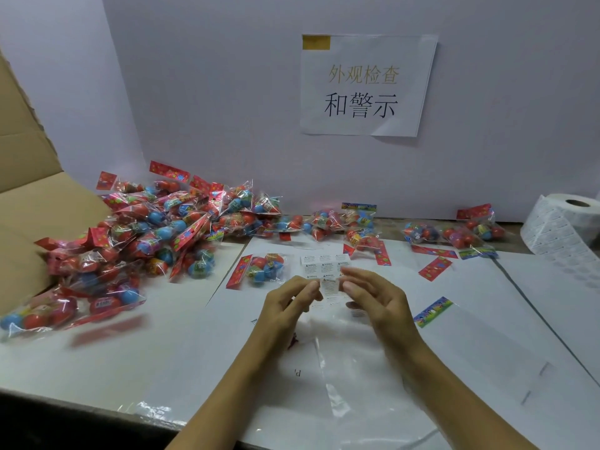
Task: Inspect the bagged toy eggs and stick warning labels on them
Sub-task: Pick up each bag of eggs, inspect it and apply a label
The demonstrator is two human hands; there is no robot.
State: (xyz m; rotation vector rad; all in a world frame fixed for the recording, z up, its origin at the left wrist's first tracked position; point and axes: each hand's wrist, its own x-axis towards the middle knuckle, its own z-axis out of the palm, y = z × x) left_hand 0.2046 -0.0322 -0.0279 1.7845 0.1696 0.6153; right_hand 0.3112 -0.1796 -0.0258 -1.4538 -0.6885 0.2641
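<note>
A strip of white warning labels (325, 267) hangs between my two hands over the middle of the table. My left hand (289, 303) pinches its lower left edge, and my right hand (373, 298) pinches the right edge with thumb and forefinger. One bag of toy eggs (263, 269) with a red header card lies just beyond my left hand. A large heap of bagged eggs (146, 235) covers the table's left side. A few more bags (354, 227) lie along the back wall.
A label roll (565, 222) stands at the far right. An open cardboard box (29, 203) sits at the left. Loose header cards (433, 311) and an empty clear bag (354, 368) lie on the white paper sheets. A printed sign (367, 86) hangs on the wall.
</note>
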